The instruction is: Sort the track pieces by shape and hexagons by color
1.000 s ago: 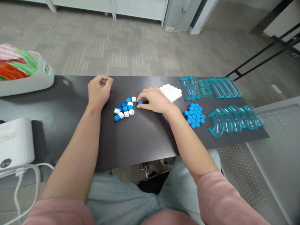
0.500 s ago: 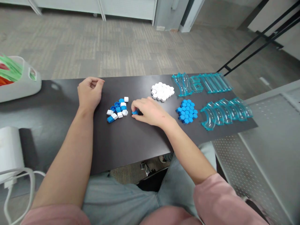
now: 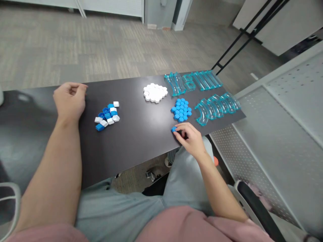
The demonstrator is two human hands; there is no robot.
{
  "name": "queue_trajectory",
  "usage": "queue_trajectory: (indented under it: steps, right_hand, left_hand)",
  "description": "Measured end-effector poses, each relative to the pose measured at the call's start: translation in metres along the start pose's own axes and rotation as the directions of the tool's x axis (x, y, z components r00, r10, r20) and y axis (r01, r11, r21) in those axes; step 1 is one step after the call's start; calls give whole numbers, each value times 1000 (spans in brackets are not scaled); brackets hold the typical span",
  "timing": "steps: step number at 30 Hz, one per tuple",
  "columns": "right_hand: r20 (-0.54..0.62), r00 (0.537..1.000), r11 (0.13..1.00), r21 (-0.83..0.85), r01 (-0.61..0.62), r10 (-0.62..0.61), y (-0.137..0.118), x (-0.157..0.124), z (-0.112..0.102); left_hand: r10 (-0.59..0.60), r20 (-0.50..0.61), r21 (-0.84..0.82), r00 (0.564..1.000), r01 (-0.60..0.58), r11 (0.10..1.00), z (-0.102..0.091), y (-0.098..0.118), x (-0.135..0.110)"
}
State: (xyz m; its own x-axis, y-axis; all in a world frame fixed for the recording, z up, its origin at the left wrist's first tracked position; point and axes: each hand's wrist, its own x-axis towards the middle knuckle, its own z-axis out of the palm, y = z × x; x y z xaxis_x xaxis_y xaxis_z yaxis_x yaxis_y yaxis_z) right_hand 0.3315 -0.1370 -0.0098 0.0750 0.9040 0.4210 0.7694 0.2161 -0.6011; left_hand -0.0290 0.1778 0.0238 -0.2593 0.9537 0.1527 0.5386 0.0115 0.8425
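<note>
Between the thumb and fingertips of my right hand (image 3: pixel 189 137) is a small blue hexagonal block (image 3: pixel 174 129), near the table's front edge. Just beyond it lies a flat cluster of blue hexagonal blocks (image 3: pixel 181 110), packed side by side. A similar cluster of white hexagonal blocks (image 3: pixel 154 93) lies farther back. My left hand (image 3: pixel 70 101) rests closed on the table at the left; whether anything is inside its curled fingers cannot be seen. To its right is a loose mixed pile of blue and white blocks (image 3: pixel 107 115), some tipped on their sides.
Clear teal plastic curved pieces (image 3: pixel 217 107) line the table's right end. Behind them are teal straight tubes (image 3: pixel 207 80), wavy pieces (image 3: pixel 175 84) and small teal hexagonal parts (image 3: pixel 188 82). A grey perforated panel (image 3: pixel 272 134) stands right of the dark table (image 3: pixel 131 144).
My right hand has moved right with the blue block, from beside the mixed pile to in front of the blue cluster. My view has turned right; my left hand stays closed.
</note>
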Motion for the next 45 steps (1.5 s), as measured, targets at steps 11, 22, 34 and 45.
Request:
queue_trajectory:
  steps: [11,22,34,45]
  right_hand:
    - [-183,971,983,-70,-170,155,27,-13,-25]
    - [-167,960,955,-160,-251,224,30,-4,-16]
    - [-210,956,953,-178,-245,206,34,-6,-14]
    - [27,996,995,-32,-90,91,-30,10,24]
  left_hand:
    - [-8,-12,20,1000,8,1000,2,0,1]
    - [18,10,65,1000,-18,998,-3,1,-4]
    - [24,15,72,1000,-25,997,-1,0,-1]
    - [15,56,-22,998,-14,1000,-4,-3,-1]
